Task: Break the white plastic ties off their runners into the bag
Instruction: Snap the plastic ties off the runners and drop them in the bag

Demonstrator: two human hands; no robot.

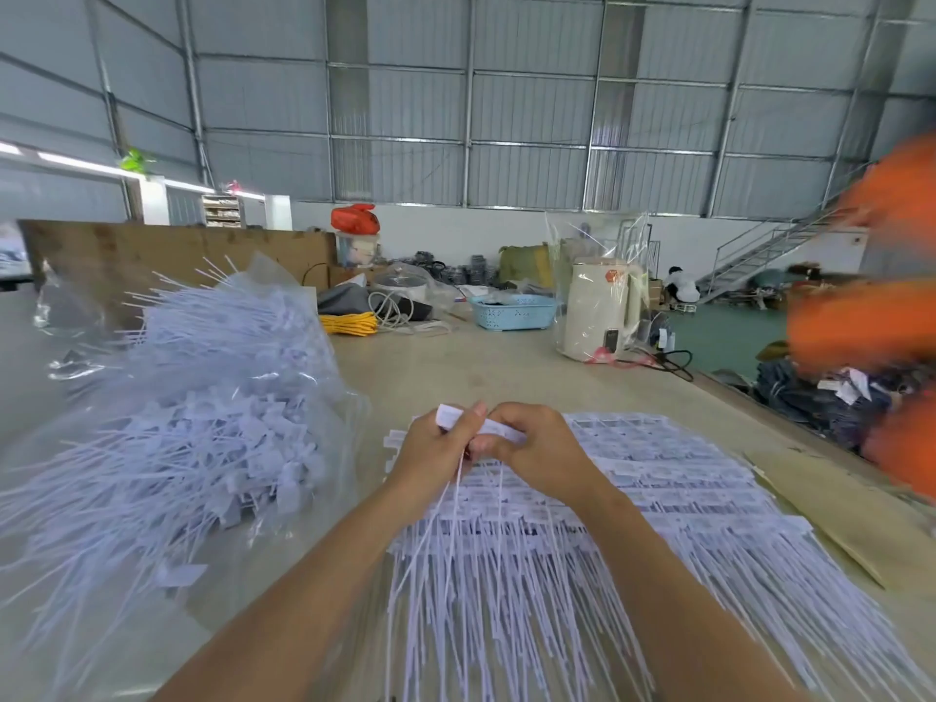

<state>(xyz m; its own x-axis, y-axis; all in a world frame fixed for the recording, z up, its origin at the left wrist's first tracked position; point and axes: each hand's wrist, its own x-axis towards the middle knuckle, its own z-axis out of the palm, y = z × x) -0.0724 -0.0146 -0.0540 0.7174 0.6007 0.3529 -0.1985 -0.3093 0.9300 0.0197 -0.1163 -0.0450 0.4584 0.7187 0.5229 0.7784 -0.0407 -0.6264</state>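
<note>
Left hand (435, 448) and right hand (537, 448) both pinch one runner strip (499, 429); recommend short twists, dropping ties into the bag (212, 397) alongside.

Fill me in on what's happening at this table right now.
A person is breaking white plastic ties off their runners. Both hands, left hand and right hand, pinch the tabbed heads of a few ties just above the stack of moulded sheets spread in front of them. To the left lies a clear bag already heaped with loose ties. Someone in orange, blurred, is at the right edge.
</note>
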